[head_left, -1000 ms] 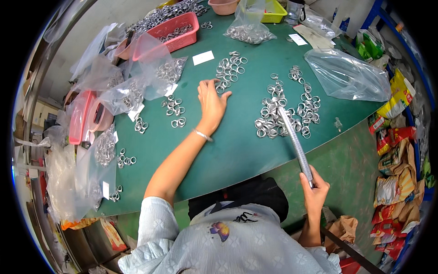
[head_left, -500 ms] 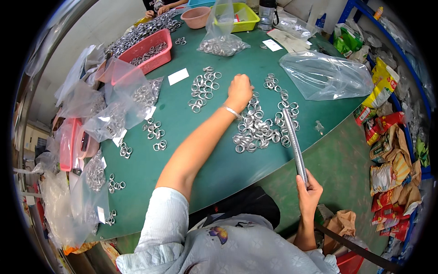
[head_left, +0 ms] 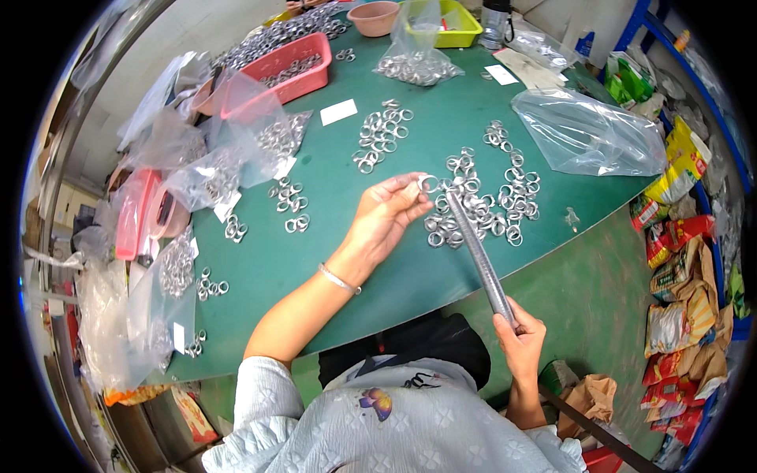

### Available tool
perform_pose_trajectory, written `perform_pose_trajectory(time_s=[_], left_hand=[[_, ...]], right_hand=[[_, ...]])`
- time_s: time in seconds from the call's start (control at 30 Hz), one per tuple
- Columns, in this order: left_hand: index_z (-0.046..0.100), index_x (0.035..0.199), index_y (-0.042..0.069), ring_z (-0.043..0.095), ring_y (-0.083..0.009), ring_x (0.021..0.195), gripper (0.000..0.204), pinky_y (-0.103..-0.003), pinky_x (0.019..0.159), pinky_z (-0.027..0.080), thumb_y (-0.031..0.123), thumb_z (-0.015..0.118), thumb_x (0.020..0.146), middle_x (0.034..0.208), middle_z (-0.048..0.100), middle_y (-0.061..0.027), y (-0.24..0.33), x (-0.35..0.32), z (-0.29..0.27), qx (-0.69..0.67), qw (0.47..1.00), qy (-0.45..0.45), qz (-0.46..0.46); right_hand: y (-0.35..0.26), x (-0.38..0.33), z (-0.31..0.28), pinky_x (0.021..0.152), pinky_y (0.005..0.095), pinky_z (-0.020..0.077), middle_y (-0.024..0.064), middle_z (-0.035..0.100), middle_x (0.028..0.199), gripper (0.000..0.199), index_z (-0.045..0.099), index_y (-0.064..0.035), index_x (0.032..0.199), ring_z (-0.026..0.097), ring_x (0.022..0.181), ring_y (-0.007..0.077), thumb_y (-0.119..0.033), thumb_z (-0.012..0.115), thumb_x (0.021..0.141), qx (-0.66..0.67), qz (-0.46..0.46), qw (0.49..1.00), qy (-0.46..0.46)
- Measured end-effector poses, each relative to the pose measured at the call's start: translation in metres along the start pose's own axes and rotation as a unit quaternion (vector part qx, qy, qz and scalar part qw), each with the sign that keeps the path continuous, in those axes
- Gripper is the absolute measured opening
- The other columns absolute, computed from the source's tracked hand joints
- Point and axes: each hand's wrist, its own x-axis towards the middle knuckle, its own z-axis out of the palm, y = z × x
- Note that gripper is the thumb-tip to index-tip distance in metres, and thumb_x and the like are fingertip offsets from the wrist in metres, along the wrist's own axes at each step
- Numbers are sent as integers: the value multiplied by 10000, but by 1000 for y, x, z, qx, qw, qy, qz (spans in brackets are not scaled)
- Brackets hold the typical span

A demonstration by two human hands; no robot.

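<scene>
Pinched in the fingertips of my left hand [head_left: 384,214] is a silver-coloured ring [head_left: 428,183], close to the thin tip of a ring mandrel. My right hand [head_left: 520,335] is wrapped round the thick end of that tapered metal ring mandrel [head_left: 482,264], which points up and away to the left. Whether the ring touches the mandrel's tip I cannot tell. Under and beside the tip lies a loose pile of rings [head_left: 473,206] on the green table [head_left: 355,299]. A second pile of rings [head_left: 519,193] spreads just to its right, and another group [head_left: 381,140] lies farther left.
At the back left stands a pink basket [head_left: 315,79] of rings, near a white card [head_left: 338,112]. Plastic bags of rings [head_left: 225,177] crowd the left edge. An empty-looking clear bag [head_left: 587,138] lies at right. Beyond the table's right edge, a blue rack [head_left: 710,142] holds packets.
My left hand has come back from the ring pile toward me, now with a ring in its fingertips. The mandrel's tip has swung left toward it. The view has shifted slightly.
</scene>
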Motion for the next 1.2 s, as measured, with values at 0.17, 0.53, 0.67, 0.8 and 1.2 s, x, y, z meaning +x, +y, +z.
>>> perform_pose_trajectory(time_s=[0.17, 0.53, 0.67, 0.8, 1.2], left_hand=[[556, 1021, -28, 557, -119, 853, 195, -253, 787, 487, 86, 564, 863, 972, 580, -63, -5, -45, 3, 20, 998, -12, 63], [529, 1070, -56, 570, -177, 951, 270, -372, 892, 473, 84, 585, 846, 998, 580, -99, -5, -92, 6, 4, 991, 32, 127], [521, 1095, -45, 567, -149, 959, 305, -356, 900, 449, 77, 602, 828, 979, 589, -96, -3, -93, -2, -10, 998, 39, 46], [548, 1072, -42, 574, -136, 929, 310, -314, 893, 448, 66, 638, 797, 974, 596, -76, 6, -97, -2, 4, 998, -28, -59], [622, 913, -30, 589, -149, 872, 279, -258, 818, 472, -34, 719, 651, 902, 592, -51, -9, -112, 12, 152, 981, -76, -93]], right_hand=[[-8, -11, 10, 519, 149, 327, -53, 530, 719, 320, 591, 69, 1060, 409, 599, 1, 0, 661, 756, -54, -23, 997, -57], [-15, -30, 18, 522, 165, 378, 25, 582, 682, 321, 602, 47, 1039, 437, 582, 13, -5, 677, 730, -158, -105, 980, -59], [-17, -33, 21, 481, 165, 309, -27, 495, 616, 328, 605, 61, 1037, 396, 536, 13, 2, 676, 722, -175, -128, 975, -56], [-20, -35, 19, 500, 172, 345, 10, 528, 639, 330, 603, 60, 1035, 426, 553, 22, -2, 681, 720, -191, -132, 971, -60], [-31, -31, 31, 510, 238, 443, 148, 635, 717, 390, 598, 49, 1040, 572, 543, 120, -1, 722, 674, -249, -212, 941, -92]])
